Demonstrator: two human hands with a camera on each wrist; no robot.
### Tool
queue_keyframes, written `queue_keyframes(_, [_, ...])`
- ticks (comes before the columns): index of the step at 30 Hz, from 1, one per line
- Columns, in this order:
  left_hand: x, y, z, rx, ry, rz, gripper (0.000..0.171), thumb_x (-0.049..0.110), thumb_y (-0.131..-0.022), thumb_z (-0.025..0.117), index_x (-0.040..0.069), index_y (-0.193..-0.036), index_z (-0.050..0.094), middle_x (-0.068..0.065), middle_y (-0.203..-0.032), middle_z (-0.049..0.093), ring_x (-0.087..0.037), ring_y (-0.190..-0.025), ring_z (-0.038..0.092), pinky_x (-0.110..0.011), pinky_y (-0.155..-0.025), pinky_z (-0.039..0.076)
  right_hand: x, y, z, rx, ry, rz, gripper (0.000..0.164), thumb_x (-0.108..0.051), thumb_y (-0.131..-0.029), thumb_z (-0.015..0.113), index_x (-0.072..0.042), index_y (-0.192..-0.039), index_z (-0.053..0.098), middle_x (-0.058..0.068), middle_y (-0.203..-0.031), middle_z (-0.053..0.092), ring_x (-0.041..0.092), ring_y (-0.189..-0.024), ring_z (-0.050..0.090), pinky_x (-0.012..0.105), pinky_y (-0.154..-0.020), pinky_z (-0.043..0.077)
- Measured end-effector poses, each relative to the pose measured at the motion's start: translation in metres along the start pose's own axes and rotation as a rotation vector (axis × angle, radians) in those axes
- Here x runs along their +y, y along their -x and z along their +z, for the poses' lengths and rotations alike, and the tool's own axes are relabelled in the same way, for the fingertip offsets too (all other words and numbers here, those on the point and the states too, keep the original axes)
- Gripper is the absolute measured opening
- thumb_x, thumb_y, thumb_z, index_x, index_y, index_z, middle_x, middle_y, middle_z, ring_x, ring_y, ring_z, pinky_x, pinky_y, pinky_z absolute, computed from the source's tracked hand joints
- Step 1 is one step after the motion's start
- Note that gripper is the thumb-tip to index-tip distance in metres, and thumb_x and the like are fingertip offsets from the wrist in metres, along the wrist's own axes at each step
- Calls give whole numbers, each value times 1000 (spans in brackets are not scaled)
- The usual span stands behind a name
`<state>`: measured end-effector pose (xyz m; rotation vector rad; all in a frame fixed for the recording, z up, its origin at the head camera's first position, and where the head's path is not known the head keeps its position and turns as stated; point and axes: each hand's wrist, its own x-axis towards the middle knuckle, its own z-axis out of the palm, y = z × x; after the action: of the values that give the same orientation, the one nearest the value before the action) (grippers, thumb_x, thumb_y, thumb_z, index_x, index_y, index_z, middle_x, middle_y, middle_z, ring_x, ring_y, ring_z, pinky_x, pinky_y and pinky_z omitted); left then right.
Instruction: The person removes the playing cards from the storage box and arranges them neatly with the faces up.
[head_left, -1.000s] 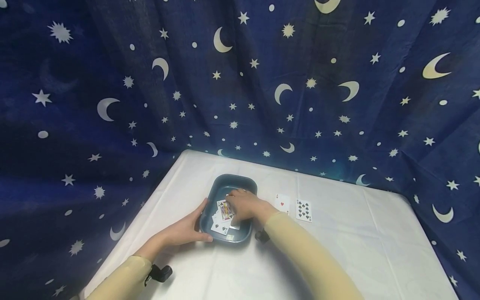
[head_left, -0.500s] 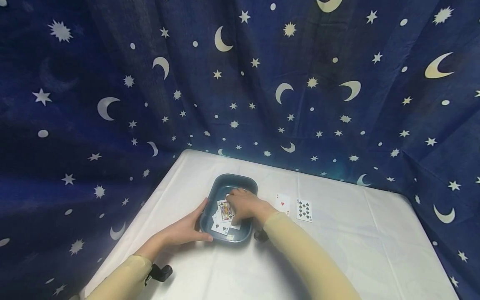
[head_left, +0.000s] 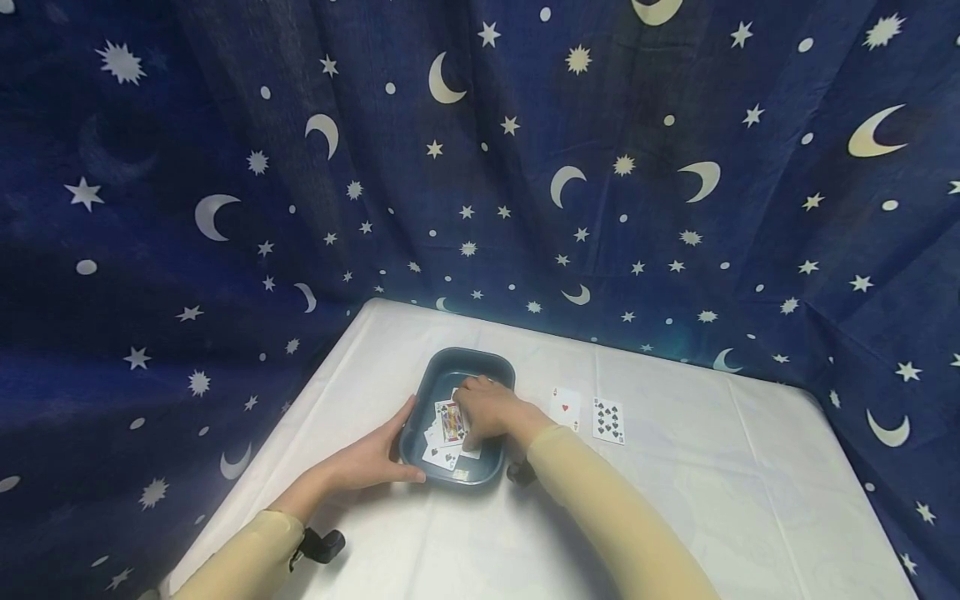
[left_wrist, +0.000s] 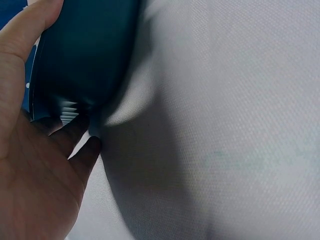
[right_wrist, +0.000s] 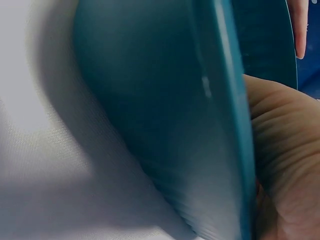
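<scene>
A dark blue-green plastic tub point(head_left: 420, 392) sits on the white-covered table. At its near left corner my left hand point(head_left: 367, 457) grips the wall, thumb at the front side and fingers along the left; the left wrist view has this hand point(left_wrist: 35, 165) against the tub's outside point(left_wrist: 90, 50). My right hand point(head_left: 491, 410) reaches over the right wall into the tub, fingers bent down at the right edge of a face card point(head_left: 452, 421). Under that lie more playing cards, one a black-suited card point(head_left: 441, 454). In the right wrist view the tub wall point(right_wrist: 160, 100) hides my right fingertips.
Right of the tub, an ace of hearts point(head_left: 565, 407) and a black spade card with several pips point(head_left: 608, 421) lie face up on the white cloth point(head_left: 697, 500). A dark blue curtain point(head_left: 525, 183) with moons and stars hangs behind and beside the table.
</scene>
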<state>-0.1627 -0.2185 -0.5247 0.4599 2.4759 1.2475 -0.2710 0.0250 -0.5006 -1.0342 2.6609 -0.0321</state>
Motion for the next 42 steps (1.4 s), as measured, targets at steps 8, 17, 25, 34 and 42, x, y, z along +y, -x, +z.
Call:
queue_keyframes(8, [1,-1,1,3,-11,-1,132,51,-77,88,18,-166,-4,-2,-171,2,-25,-155,9,-48,-124,17,1,3,1,11,3,-2,91,-52,-66,92,-19,-143,58,-1,-146,52,20,-139,44,38,-121,30])
queue_keyframes(17, [1,-2,3,0,-12,16,131,50,-78,87,22,-166,-5,-1,-171,1,-25,-155,10,-48,-123,17,8,7,-3,37,-89,-23,96,-50,-63,94,-17,-144,56,2,-141,57,22,-131,47,42,-119,33])
queue_keyframes(25, [2,-2,3,7,-10,22,131,48,-78,88,16,-166,-4,-6,-171,1,-29,-155,10,-50,-123,16,19,27,-27,113,-150,-61,97,-46,-69,92,-11,-150,51,5,-147,53,24,-135,44,41,-119,33])
queue_keyframes(34, [3,0,3,17,-33,1,129,46,-78,88,15,-166,-2,-5,-171,2,-29,-155,11,-50,-123,16,53,67,-55,217,-196,-15,95,-42,-69,92,-12,-149,52,5,-146,53,23,-136,42,40,-118,34])
queue_keyframes(42, [2,1,2,35,-38,-15,130,48,-77,88,14,-166,-1,-7,-171,3,-32,-155,12,-53,-123,17,97,112,-66,251,-204,69,98,-41,-69,89,-11,-152,47,11,-151,48,32,-143,36,51,-119,31])
